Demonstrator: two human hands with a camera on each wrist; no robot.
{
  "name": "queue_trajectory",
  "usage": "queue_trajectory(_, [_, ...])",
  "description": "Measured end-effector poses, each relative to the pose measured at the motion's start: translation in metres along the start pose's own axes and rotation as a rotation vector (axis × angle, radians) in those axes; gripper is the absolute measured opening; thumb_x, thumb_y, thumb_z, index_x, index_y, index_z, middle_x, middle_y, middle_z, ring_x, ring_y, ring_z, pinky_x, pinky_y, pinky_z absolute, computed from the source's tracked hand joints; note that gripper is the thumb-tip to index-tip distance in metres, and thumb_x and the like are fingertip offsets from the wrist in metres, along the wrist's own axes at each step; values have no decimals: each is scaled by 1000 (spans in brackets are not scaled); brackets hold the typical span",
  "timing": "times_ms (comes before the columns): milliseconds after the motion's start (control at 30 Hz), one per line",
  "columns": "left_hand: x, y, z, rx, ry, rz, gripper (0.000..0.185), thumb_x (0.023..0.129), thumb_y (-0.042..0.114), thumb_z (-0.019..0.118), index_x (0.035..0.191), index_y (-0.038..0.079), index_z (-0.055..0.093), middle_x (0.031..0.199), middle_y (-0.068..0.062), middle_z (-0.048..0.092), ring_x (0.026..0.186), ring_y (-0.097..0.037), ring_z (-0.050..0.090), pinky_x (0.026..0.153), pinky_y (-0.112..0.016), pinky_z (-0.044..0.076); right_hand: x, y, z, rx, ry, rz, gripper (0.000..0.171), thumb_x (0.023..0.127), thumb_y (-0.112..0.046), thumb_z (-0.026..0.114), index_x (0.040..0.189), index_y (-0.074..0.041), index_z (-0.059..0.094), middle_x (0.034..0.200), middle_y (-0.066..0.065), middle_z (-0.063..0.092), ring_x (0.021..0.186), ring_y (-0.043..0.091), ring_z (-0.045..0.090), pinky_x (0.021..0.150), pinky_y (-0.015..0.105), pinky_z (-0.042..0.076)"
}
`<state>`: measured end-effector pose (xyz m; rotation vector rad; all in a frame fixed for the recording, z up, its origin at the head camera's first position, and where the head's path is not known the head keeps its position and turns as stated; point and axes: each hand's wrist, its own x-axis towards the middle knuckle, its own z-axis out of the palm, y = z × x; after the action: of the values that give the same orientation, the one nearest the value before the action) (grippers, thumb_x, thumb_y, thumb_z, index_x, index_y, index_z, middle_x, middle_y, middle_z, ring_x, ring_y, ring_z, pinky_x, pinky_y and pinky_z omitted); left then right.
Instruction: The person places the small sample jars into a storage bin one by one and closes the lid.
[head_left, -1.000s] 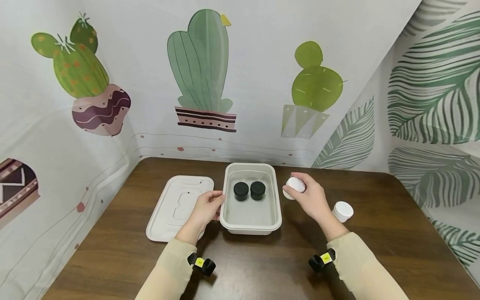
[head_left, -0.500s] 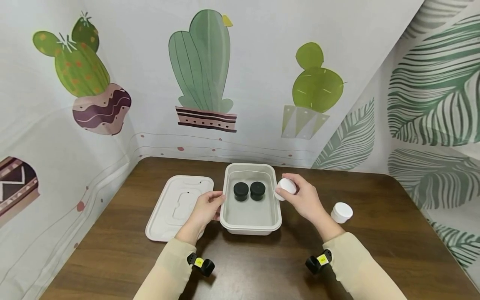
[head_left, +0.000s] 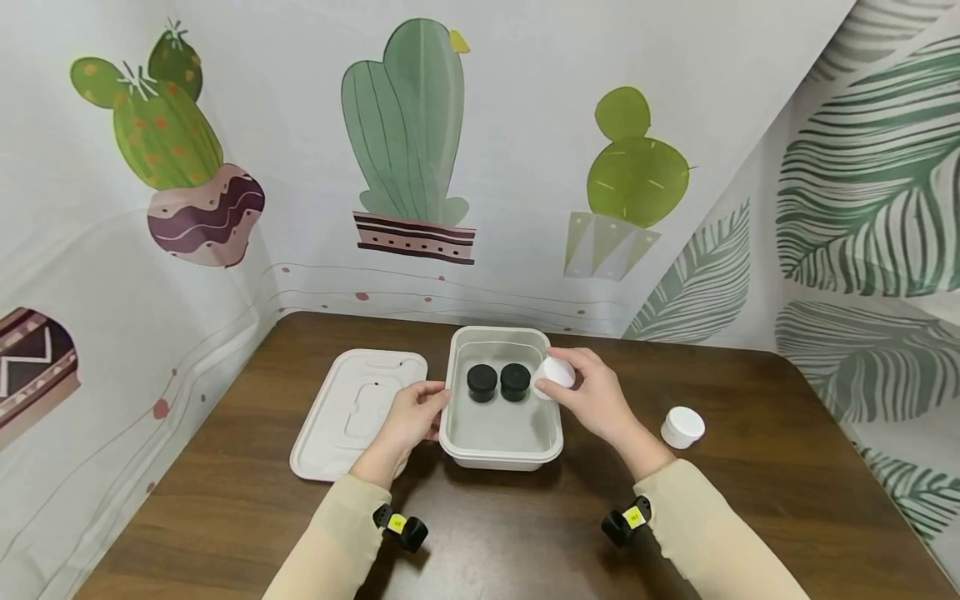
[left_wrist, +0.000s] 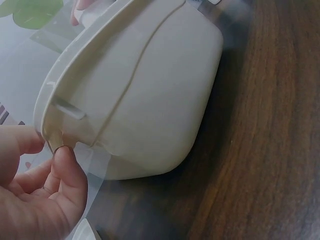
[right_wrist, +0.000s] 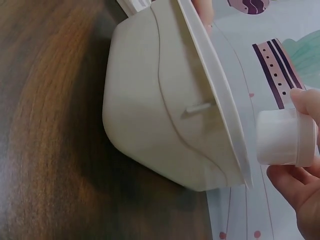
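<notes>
A pale plastic box (head_left: 501,429) stands on the table with two black-lidded jars, the left jar (head_left: 482,381) and the right jar (head_left: 515,380), side by side inside. My left hand (head_left: 409,417) pinches the box's left rim between thumb and fingers; the left wrist view shows the thumb (left_wrist: 70,175) at the rim's edge. My right hand (head_left: 596,396) grips a small white jar (head_left: 557,373) over the box's right rim. In the right wrist view this white jar (right_wrist: 285,137) is held by its lid, tipped sideways in that view and apart from the box.
Left of the box lies a flat white lid (head_left: 352,417), partly behind my left hand. A second white jar (head_left: 682,427) stands on the brown table (head_left: 765,467), right of my right forearm. A patterned cloth (head_left: 517,167) hangs behind the table.
My right hand has carried the white jar leftward, from beside the box to over its right rim. The left hand has stayed on the box's left rim.
</notes>
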<state>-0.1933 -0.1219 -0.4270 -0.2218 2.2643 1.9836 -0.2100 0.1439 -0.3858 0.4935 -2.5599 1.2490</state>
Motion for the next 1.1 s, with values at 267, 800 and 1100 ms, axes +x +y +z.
queue_trajectory(267, [-1,2,0,18,-2,-11,36,93,19,57,123,-1,57,87,-9,61,62,-12,58,50,-23,49,2,-2,9,8,-44,5,49,77,-21,78,122,-8,62,111,11,62,86,17,57,70,21,50])
queue_trajectory(800, [0,0,-1,15,2,2,35,92,19,58,121,-1,58,85,-8,61,61,-12,58,49,-22,49,5,-12,28,45,-112,-31,52,74,-19,80,122,-7,62,109,8,61,91,17,59,76,26,53])
queue_trajectory(1100, [-1,2,0,17,2,3,36,92,19,58,122,-1,57,85,-8,61,60,-11,57,48,-22,48,6,-13,37,58,-141,-28,52,75,-20,79,121,-5,61,116,9,62,98,20,60,82,32,55])
